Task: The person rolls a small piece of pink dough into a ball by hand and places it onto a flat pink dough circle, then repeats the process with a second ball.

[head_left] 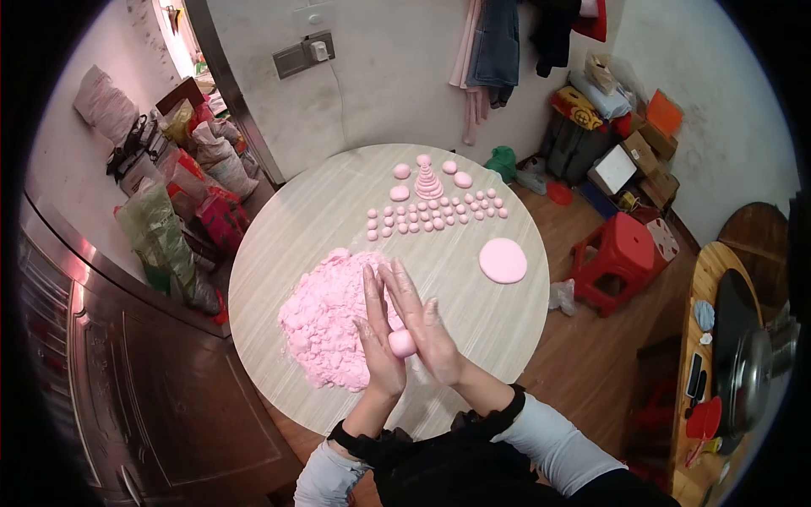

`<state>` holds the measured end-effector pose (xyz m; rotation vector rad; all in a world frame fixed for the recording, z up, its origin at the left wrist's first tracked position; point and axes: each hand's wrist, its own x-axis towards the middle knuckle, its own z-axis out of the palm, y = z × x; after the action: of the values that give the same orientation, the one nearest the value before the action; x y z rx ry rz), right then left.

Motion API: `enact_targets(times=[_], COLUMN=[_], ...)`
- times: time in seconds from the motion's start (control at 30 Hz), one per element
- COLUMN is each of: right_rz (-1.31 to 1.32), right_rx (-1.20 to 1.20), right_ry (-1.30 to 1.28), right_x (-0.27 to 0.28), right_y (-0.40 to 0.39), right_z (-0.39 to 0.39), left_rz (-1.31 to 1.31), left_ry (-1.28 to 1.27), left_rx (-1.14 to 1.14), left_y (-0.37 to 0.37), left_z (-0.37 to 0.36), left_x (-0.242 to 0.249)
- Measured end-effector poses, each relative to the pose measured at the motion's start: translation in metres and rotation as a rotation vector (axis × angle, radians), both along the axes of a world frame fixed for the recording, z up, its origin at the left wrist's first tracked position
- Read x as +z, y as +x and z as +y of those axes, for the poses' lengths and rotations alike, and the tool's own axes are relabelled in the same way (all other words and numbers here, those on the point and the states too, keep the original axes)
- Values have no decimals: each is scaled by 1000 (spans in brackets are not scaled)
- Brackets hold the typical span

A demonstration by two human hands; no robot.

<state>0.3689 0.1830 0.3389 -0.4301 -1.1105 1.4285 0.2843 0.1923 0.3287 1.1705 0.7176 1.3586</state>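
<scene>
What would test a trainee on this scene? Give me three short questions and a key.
1. True or false: the rolled ball is between the left hand and the right hand.
2. On the round table, the flat disc lies: a) left of the hands; b) right of the hands; c) between the hands.
3. What colour is the stacked-ring cone?

Key: 1 true; 2 b; 3 pink.

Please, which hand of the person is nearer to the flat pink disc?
Right. The right hand is to the left of the flat pink disc and closer to the body; the left hand is farther left from the disc.
</scene>
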Motion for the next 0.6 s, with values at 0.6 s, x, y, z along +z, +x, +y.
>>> enact_targets(times=[0.6], right_rz=[-101], right_rx=[-27], right_ry=[15], right_x=[-1], right_y=[-9], right_z=[-8], left_rz=[571], left_ry=[739], left_rx=[242], left_y=[-15], left_z=[-16], left_x=[26])
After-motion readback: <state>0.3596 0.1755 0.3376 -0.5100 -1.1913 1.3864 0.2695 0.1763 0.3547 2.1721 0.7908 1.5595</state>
